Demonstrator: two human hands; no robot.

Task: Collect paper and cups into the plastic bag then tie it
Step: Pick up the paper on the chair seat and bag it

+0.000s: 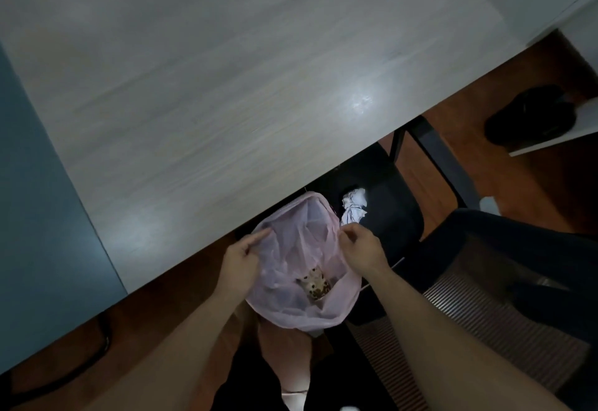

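A thin pink plastic bag (291, 300) hangs open below the table's front edge. My left hand (241, 260) pinches its left rim and my right hand (364, 250) pinches its right rim, holding the mouth apart. At the bottom of the bag lies a spotted brown-and-cream object (315, 284), possibly a cup. A crumpled white paper (354, 205) rests on the black chair seat just beyond my right hand, outside the bag.
The pale wood-grain table (226, 87) fills the upper frame. A black chair (388, 203) stands under its edge, a mesh chair (485, 329) lies at right. Black slippers (530, 112) sit on the brown floor at far right.
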